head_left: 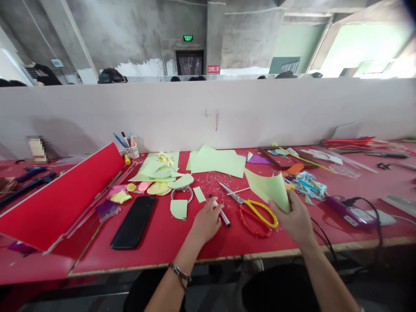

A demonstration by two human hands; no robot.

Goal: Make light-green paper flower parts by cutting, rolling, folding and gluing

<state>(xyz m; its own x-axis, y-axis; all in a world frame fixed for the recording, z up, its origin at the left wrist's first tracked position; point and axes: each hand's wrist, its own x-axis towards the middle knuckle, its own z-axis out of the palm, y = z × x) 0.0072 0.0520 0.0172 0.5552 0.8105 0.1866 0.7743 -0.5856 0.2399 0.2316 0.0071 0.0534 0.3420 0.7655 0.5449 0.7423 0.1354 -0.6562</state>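
My left hand [207, 220] is low over the red table, its fingers closed around a white marker pen [225, 218] with dark ends. My right hand [294, 216] grips a curved sheet of light green paper [267, 187] by its lower right corner, raised above the table. Between the hands lie scissors [258, 213] with one red and one yellow handle, blades pointing away to the left. Beside the left hand are a small green paper rectangle [199, 194], a cut green piece [178, 209] and a clear ring [189, 195], partly covered by paper.
Green sheets [217, 162] and rounded paper cutouts lie farther back. To the left are a black phone [133, 223], a slanted red board [71, 195] and a pen cup [132, 151]. A purple device [352, 211] with a cable and a blue tassel bundle [307, 185] lie right.
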